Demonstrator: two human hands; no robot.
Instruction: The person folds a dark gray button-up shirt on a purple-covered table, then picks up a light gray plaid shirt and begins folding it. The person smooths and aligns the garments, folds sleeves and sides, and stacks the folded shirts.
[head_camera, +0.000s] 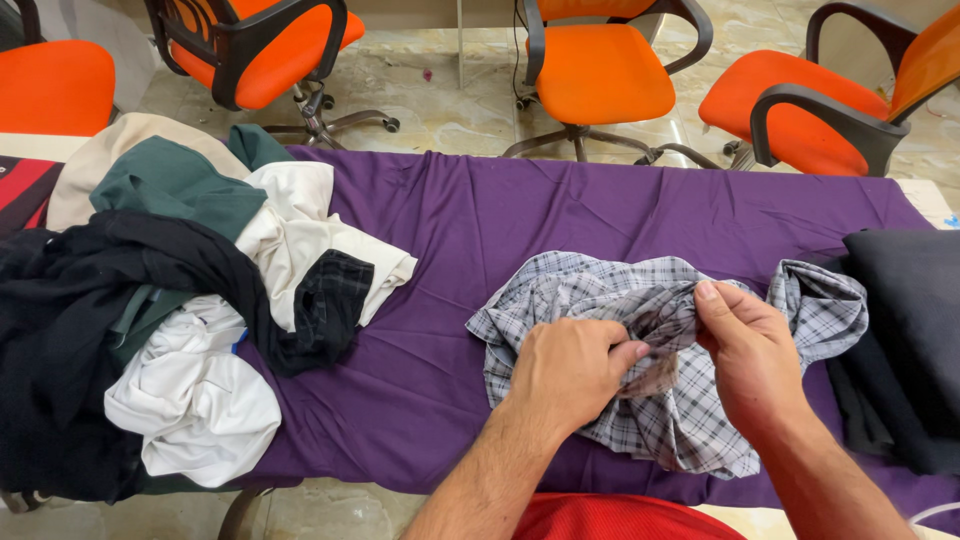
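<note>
orange office chairs (598, 70) with black armrests stand on a pale stone floor (455, 100) behind a table draped in a purple cloth (560, 215). on that cloth, toward the near right, lies a crumpled grey-and-white plaid shirt (600, 290), bunched and partly turned over on itself. the left hand (570, 370) is clenched on a fold of the plaid shirt near its middle, knuckles up, thumb pressed against the fabric. the right hand (745, 355) pinches another fold of the same shirt just beside it, thumb and fingers closed on the cloth, with a small brownish patch of the shirt showing between the two hands. both forearms come in from the near edge, over a strip of red clothing (610, 518) on the person. at the left end of the table sits a loose heap of clothes: a black garment (90, 300), a dark green one (175, 185), a cream one (300, 225) and a white one (195, 400), overlapping each other. at the far right edge lies a stack of dark, near-black fabric (910, 330), touching the plaid shirt's right side.
</note>
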